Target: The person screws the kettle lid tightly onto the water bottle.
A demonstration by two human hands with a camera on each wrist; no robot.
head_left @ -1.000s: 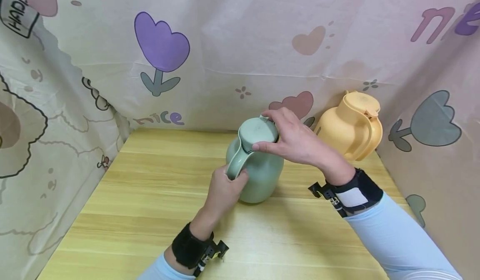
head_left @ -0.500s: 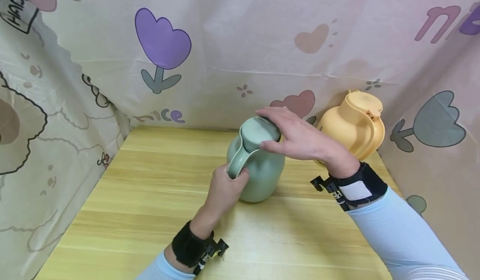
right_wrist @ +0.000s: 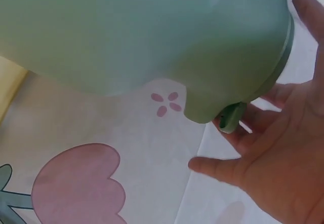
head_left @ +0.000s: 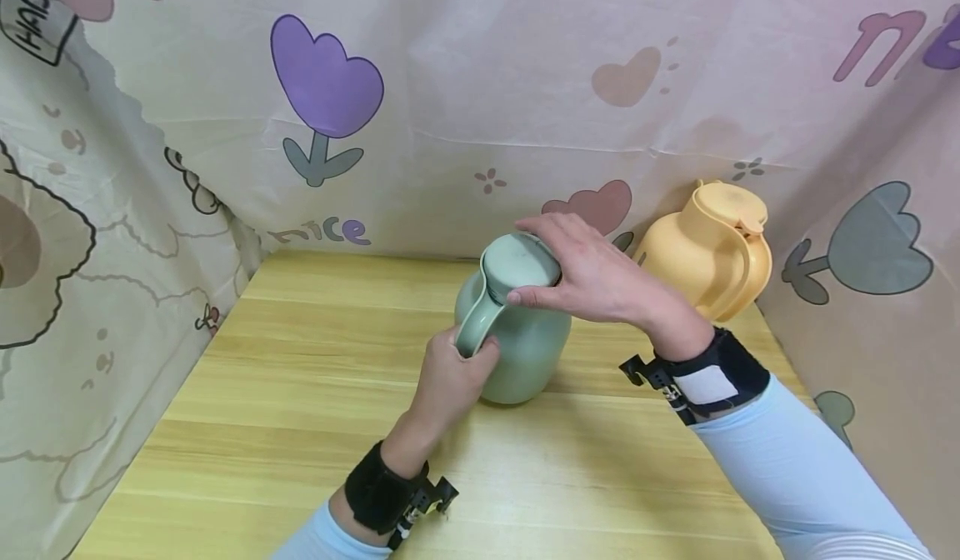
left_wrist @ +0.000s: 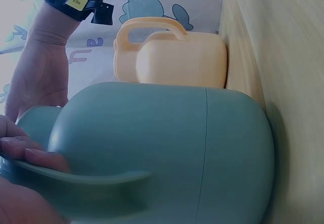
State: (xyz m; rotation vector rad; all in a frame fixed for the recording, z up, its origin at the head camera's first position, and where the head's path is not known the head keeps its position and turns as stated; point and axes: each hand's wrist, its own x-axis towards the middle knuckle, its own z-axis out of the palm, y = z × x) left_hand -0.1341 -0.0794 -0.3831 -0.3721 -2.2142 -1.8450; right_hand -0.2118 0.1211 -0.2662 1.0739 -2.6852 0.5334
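A green vacuum jug (head_left: 525,360) stands upright on the wooden table, its round lid (head_left: 517,262) on top. My left hand (head_left: 453,377) grips the jug's handle (head_left: 477,327), which faces me and to the left. Over the lid reaches my right hand (head_left: 592,268), thumb at the near edge and fingers round the far side, holding it by the rim. In the right wrist view, a small green spout flap (right_wrist: 233,117) shows by the fingers of the right hand (right_wrist: 278,148). The left wrist view shows the jug's body (left_wrist: 152,127) from the side.
A yellow jug (head_left: 690,252) of similar shape stands at the back right, its handle toward me. Patterned cloth (head_left: 480,110) hangs behind the table and along both sides. Wooden tabletop (head_left: 300,393) spreads to the left.
My right hand loosened and shifted slightly on the lid half a second ago, and its thumb has since moved back left along the near edge. The left hand and the jug stay in place.
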